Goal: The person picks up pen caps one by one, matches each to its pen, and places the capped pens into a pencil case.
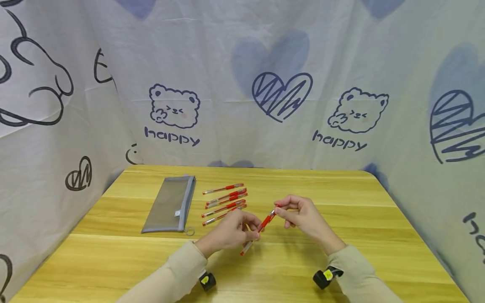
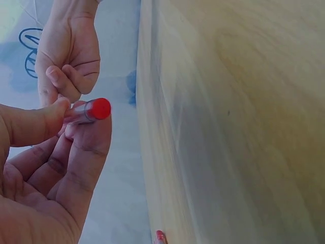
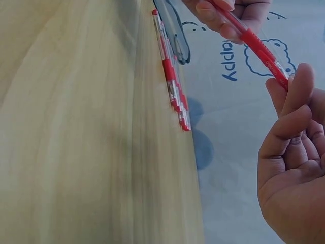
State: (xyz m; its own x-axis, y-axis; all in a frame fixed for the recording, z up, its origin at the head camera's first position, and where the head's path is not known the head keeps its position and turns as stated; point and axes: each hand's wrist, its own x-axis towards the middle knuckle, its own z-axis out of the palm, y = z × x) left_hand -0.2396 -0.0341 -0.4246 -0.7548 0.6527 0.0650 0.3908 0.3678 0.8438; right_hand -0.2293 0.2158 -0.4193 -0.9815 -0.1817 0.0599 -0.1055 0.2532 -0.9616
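One red gel pen (image 1: 267, 220) slanted below the centre of the head view, its lower half pinched by the left hand (image 1: 235, 229), its upper end by the right hand (image 1: 303, 216). Farther left on the bench (image 1: 341, 185) lay five similar pens (image 1: 232, 198), then a grey mesh zip pouch (image 1: 168, 204). The left wrist view showed the held pen's red end (image 2: 103, 108) at left; in the right wrist view it crossed the upper right.

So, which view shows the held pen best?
The head view, which shows the held pen almost end to end. Left wrist catches mainly one red end; right wrist shows the red grip, neither end.
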